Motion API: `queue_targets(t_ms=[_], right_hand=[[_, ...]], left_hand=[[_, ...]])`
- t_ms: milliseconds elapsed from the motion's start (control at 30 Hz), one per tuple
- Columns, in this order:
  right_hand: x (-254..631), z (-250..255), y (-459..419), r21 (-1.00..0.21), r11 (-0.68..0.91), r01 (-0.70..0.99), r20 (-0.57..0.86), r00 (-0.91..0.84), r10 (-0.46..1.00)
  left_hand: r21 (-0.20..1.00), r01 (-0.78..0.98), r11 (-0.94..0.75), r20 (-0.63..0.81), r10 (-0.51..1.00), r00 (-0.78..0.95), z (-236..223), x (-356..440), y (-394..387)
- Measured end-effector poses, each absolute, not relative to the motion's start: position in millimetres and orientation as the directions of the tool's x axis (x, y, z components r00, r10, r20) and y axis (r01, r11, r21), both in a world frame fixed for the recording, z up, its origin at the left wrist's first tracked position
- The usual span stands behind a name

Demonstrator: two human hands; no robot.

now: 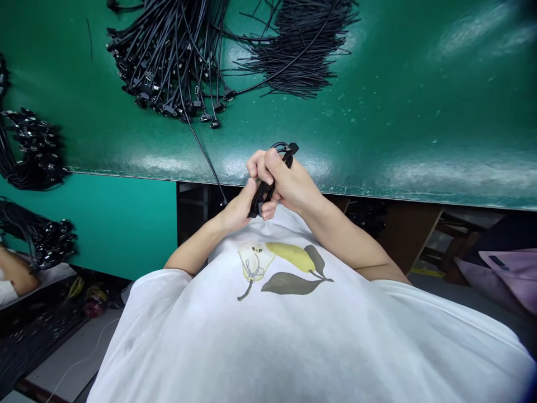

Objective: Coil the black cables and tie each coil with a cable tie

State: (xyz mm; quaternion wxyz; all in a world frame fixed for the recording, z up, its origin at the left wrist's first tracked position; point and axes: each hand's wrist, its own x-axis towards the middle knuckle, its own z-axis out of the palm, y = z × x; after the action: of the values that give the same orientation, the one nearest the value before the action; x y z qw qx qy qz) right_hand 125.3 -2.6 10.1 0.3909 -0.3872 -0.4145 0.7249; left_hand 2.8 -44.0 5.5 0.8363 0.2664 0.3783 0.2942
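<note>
A folded black cable is held between my two hands, close in front of my shirt at the table's front edge. My right hand is closed round its upper part, with loops and a black connector poking out above the fist. On the other side, my left hand grips the lower end, its thumb pressed along the bundle and its fingers mostly hidden. A thin black strand runs from the cable pile down over the edge, ending beside my left hand.
A large pile of black cables with connectors lies on the green table. Thin black ties are heaped to its right. More cable bundles sit at the far left, near another person's arm. Pink cloth shows at right.
</note>
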Motion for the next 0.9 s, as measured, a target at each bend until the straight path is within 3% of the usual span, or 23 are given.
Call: queue_targets(t_ms=[133, 267, 500, 767, 900], right_hand=[[127, 8, -1, -0.906, -0.338, -0.254, -0.233, -0.366, 0.901], [133, 14, 0, -0.902, -0.329, -0.278, -0.220, -0.359, 0.907], [145, 18, 4, -0.892, -0.390, -0.231, -0.237, -0.495, 0.836], [150, 0, 12, -0.905, -0.361, -0.225, -0.222, -0.474, 0.852], [152, -12, 12, -0.869, -0.367, -0.331, -0.199, -0.444, 0.873]], left_hand=[[0.600, -0.279, 0.750, -0.551, 0.640, 0.536, 10, 3, -42], [0.603, -0.321, 0.730, -0.516, 0.664, 0.541, 10, 1, -40], [0.697, -0.220, 0.682, -0.451, 0.656, 0.605, 3, -6, -31], [0.873, -0.089, 0.480, -0.395, 0.802, 0.449, 6, 1, -22], [0.786, -0.155, 0.598, -0.439, 0.717, 0.542, 2, 4, -22]])
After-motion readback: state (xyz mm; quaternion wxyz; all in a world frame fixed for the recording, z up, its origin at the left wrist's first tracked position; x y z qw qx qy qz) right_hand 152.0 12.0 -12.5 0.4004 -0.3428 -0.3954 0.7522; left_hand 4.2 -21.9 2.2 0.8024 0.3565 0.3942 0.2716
